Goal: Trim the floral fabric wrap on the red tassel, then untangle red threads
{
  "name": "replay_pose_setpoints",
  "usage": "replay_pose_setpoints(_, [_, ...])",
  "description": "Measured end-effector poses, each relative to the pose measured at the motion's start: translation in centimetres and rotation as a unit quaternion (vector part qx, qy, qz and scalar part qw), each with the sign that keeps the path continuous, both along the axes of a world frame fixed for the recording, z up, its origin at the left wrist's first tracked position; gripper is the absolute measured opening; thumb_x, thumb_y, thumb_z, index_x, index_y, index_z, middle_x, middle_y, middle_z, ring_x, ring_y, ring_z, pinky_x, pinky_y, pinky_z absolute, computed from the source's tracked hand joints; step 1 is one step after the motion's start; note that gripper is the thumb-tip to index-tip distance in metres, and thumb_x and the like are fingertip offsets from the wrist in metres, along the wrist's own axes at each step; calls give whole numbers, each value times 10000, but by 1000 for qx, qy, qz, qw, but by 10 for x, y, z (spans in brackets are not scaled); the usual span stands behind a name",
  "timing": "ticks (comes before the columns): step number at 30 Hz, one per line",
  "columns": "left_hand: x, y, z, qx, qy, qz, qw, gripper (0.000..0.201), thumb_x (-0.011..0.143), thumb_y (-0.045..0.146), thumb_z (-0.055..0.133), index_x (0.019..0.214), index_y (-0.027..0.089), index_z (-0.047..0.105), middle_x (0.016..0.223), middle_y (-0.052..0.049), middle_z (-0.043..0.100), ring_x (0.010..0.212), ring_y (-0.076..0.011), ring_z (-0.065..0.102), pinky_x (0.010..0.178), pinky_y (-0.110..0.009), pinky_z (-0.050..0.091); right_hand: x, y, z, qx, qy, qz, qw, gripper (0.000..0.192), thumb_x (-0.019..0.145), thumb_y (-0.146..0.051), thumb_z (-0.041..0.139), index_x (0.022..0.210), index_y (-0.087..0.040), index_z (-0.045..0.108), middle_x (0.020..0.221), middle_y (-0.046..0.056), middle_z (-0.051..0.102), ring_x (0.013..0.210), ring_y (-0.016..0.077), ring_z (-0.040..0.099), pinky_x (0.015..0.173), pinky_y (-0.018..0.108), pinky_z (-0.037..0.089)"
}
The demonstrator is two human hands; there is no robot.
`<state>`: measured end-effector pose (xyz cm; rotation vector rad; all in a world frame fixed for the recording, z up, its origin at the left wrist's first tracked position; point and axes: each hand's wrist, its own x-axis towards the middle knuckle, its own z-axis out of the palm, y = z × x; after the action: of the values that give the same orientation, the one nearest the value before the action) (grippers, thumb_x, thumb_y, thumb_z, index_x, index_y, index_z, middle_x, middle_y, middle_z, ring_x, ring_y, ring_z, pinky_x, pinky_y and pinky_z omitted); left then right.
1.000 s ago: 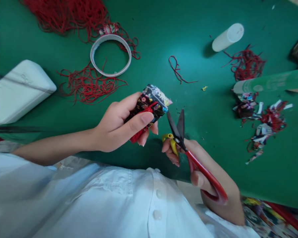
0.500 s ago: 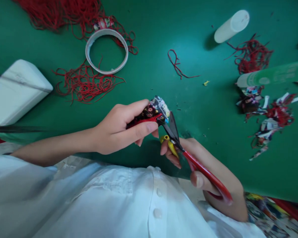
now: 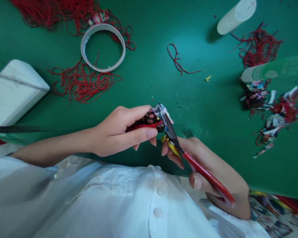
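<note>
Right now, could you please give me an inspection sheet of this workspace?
Surface: green table, littered with small trimmings.
Job's things: patterned fabric piece with a red cord, pinched in the left hand; red-handled scissors in the right hand, blades shut at the fabric's edge.
Clutter: red cord tangles, white ring, white tube, fabric scraps, green roll, white case.
Fingers: left shut on the fabric; right shut on the scissor handles.
Cables: nothing seen.
Surroundings: white shirt below; printed fabric at the lower right.

Bare green table (image 3: 149, 76) lies open between red thread (image 3: 83, 82) and scraps (image 3: 273, 109).
</note>
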<state>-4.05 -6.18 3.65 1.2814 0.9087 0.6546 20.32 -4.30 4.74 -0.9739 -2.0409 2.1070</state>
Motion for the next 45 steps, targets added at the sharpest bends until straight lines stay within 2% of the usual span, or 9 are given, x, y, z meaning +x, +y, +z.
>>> replay_pose_setpoints(3, [0, 1, 1, -2, 9, -7, 1000, 221, 958, 347, 514, 996, 155, 616, 769, -9, 725, 506, -46, 575, 459, -154, 422, -1, -3, 1, 2, -21, -17, 1000, 775, 811, -873, 329, 940, -154, 591, 654, -12, 541, 540, 103, 452, 524, 256, 307])
replay_pose_setpoints(9, [-3, 1, 3, 20, 48, -21, 998, 237, 971, 370, 484, 940, 166, 601, 722, 13, 682, 490, -46, 522, 477, -174, 395, 0, 1, -5, -21, 1, 12, 1000, 783, 775, -896, 364, 894, -158, 596, 573, -48, 473, 474, 80, 377, 477, 239, 287])
replay_pose_setpoints(14, [-3, 2, 4, 59, 75, -26, 995, 256, 974, 381, 473, 883, 167, 578, 671, 21, 646, 568, -67, 552, 552, -182, 418, 2, 5, -9, -45, 3, 33, 998, 828, 717, -938, 362, 877, -159, 593, 551, -56, 440, 464, 78, 359, 454, 233, 272])
replay_pose_setpoints(29, [-4, 2, 5, 62, 110, -36, 991, 322, 983, 424, 439, 838, 165, 563, 667, 8, 644, 578, -78, 547, 561, -199, 415, 5, 3, -11, -31, -30, 43, 998, 856, 690, -965, 299, 811, -171, 598, 585, -7, 489, 554, 126, 444, 505, 253, 322])
replay_pose_setpoints(33, [-3, 2, 6, 76, 96, -33, 992, 289, 982, 410, 448, 885, 167, 570, 669, 15, 648, 568, -73, 544, 564, -194, 418, 8, -1, -14, -8, -28, 37, 999, 825, 753, -928, 262, 826, -184, 609, 499, -27, 414, 517, 134, 429, 472, 262, 295])
replay_pose_setpoints(35, [-3, 2, 6, 76, 88, -28, 993, 278, 981, 408, 451, 909, 168, 571, 677, 12, 654, 574, -76, 549, 567, -194, 424, 9, -2, -15, -11, -28, 39, 999, 852, 723, -948, 256, 828, -183, 617, 495, -26, 415, 517, 140, 435, 468, 268, 295])
replay_pose_setpoints(38, [-3, 2, 4, 73, 82, -26, 994, 289, 976, 428, 453, 915, 171, 570, 696, -1, 667, 584, -82, 553, 564, -198, 430, 10, -2, -15, -33, -13, 36, 999, 848, 728, -943, 259, 832, -181, 617, 501, -40, 423, 470, 112, 381, 464, 263, 297])
replay_pose_setpoints(41, [-4, 1, 2, 79, 82, -32, 993, 299, 970, 443, 460, 920, 171, 574, 697, -6, 667, 575, -84, 541, 555, -200, 430, 11, -1, -13, -88, -11, 43, 995, 785, 761, -910, 337, 867, -180, 606, 502, -64, 404, 419, 80, 280, 430, 255, 248])
replay_pose_setpoints(45, [-4, 1, 2, 87, 85, -33, 992, 312, 971, 446, 450, 947, 166, 586, 692, -4, 667, 565, -83, 542, 562, -202, 438, 11, 0, -15, -99, 39, 48, 993, 748, 805, -875, 328, 854, -174, 585, 504, -77, 397, 404, 58, 283, 414, 233, 250])
